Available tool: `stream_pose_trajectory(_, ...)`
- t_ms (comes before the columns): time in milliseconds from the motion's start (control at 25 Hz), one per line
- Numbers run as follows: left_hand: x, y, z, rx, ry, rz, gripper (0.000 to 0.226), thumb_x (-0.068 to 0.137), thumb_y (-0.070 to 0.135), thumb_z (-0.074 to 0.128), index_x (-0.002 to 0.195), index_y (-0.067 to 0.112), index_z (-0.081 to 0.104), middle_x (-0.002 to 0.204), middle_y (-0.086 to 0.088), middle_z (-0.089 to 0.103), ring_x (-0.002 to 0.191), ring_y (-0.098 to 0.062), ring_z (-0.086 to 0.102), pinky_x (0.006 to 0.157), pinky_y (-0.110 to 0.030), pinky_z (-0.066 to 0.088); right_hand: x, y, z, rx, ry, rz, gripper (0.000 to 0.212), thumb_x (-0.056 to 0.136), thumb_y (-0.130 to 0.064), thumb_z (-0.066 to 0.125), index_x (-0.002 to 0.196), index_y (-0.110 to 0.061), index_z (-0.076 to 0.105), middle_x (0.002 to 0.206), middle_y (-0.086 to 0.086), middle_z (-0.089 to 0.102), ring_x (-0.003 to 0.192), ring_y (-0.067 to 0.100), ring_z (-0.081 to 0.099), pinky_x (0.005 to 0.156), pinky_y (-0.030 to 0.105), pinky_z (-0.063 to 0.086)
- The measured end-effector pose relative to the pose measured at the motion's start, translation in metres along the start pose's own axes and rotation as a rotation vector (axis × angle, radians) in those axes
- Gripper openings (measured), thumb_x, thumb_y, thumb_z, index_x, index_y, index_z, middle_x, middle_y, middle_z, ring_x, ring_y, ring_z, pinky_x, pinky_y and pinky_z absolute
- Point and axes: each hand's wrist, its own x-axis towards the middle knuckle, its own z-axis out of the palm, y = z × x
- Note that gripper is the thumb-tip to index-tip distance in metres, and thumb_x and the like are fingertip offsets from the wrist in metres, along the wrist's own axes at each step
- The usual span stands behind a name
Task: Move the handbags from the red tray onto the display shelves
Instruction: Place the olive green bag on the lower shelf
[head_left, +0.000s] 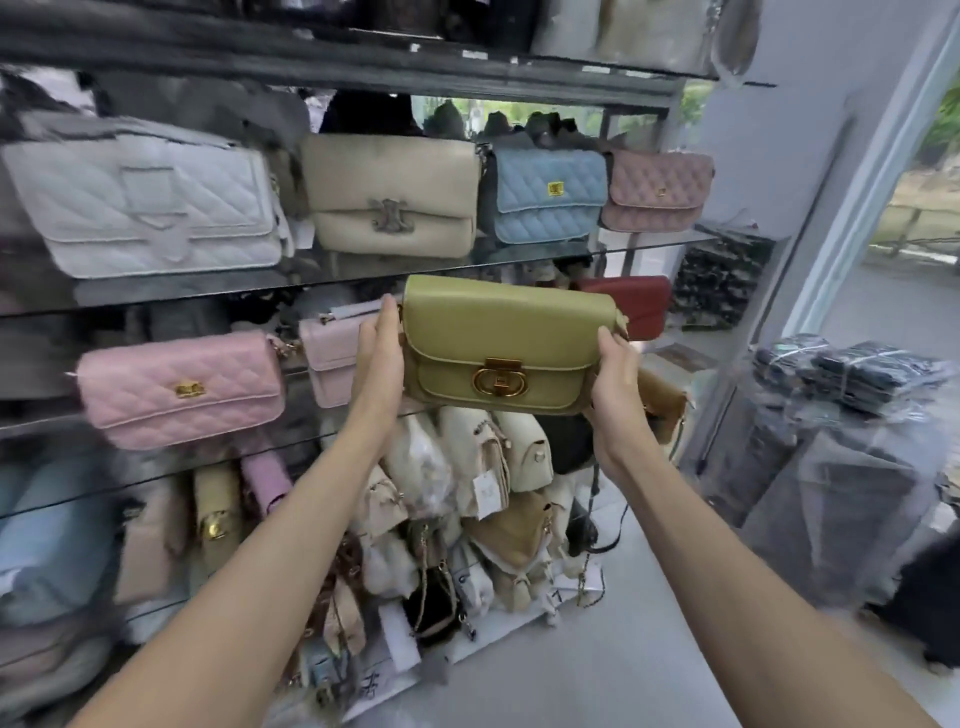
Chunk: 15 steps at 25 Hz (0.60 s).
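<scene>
- The olive-green handbag (498, 338) is in the air in front of the display shelves, clasp towards the person, carried between both hands.
- The left hand (379, 358) lies flat against the handbag's left end, fingers straight and pointing up. It presses rather than wraps.
- The right hand (615, 384) grips the handbag's right end, fingers curled behind and under it and the thumb on the front edge.
- The handbag's long axis runs left to right, about parallel to the shelf edge (41, 421), with the right end a little lower.
- Left of the handbag stand a small pale pink bag (332, 358), just beside it, and a quilted pink bag (182, 389) farther off. A red bag (634, 304) shows behind the handbag's upper right corner.
- Judging from this, the free spot lies straight behind the handbag, between those neighbours, so the move is a push forward with both hands equally near.
- The red tray is not in view.
</scene>
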Motion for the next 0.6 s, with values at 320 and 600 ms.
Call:
stream_pose_trajectory(320,0.047,0.002,-0.21,0.001,0.294,-0.071,0.063,0.064,0.094,0.048,0.101,0.046,0.067,0.11,0.005,0.075,0.109,-0.027,0.069,0.096,-0.058,0.053,-0.035,0.042,0.204,-0.006,-0.198,0.05,0.052,0.104,-0.049,0.044,0.149,-0.026,0.035,0.146,-0.003,0.042,0.131,0.016,0.042,0.119,0.043,0.033)
stream_pose_trajectory(600,0.037,0.0,-0.347,-0.046,0.448,-0.058,0.025,0.1,0.059,0.045,0.092,0.036,0.053,0.1,0.007,0.065,0.09,-0.014,0.061,0.085,-0.043,0.052,-0.096,0.082,0.344,-0.081,-0.238,0.044,0.051,0.1,-0.048,0.048,0.144,-0.021,0.045,0.143,0.002,0.053,0.13,0.021,0.048,0.113,0.041,0.034)
